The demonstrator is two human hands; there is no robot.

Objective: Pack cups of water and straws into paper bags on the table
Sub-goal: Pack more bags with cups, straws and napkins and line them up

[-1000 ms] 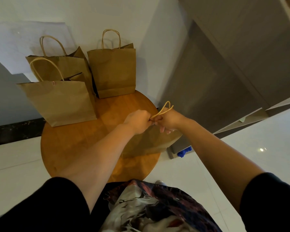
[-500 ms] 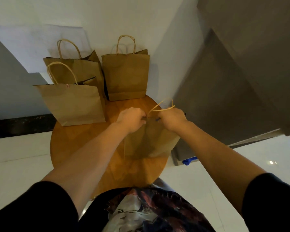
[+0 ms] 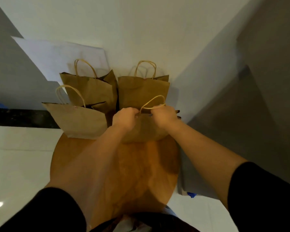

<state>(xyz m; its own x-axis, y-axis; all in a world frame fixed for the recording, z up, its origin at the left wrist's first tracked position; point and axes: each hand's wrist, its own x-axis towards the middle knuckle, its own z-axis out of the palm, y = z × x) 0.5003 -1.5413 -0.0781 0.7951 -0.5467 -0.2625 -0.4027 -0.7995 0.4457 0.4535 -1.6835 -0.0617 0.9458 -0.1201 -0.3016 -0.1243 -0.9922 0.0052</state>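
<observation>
A brown paper bag [image 3: 146, 129] stands upright on the far right part of the round wooden table [image 3: 120, 173]. My left hand [image 3: 125, 118] grips the bag's top edge at the left, and my right hand [image 3: 164, 117] grips it at the right. The bag's twisted paper handles [image 3: 153, 102] loop up between my hands. Three more brown paper bags stand behind and to the left: one at the front left [image 3: 79, 121], one at the back left [image 3: 90, 87] and one at the back right [image 3: 143, 91]. No cups or straws are in view.
A white wall rises right behind the table, with a white board [image 3: 57, 56] leaning on it at the left. A grey cabinet [image 3: 241, 114] stands close on the right. White tiled floor [image 3: 20, 156] surrounds the table, with a small blue object [image 3: 191, 195] by the cabinet's foot.
Both hands have carried the gripped bag from the table's right edge further onto the table, toward the back bags. It now stands upright instead of tilted. My view has tipped down.
</observation>
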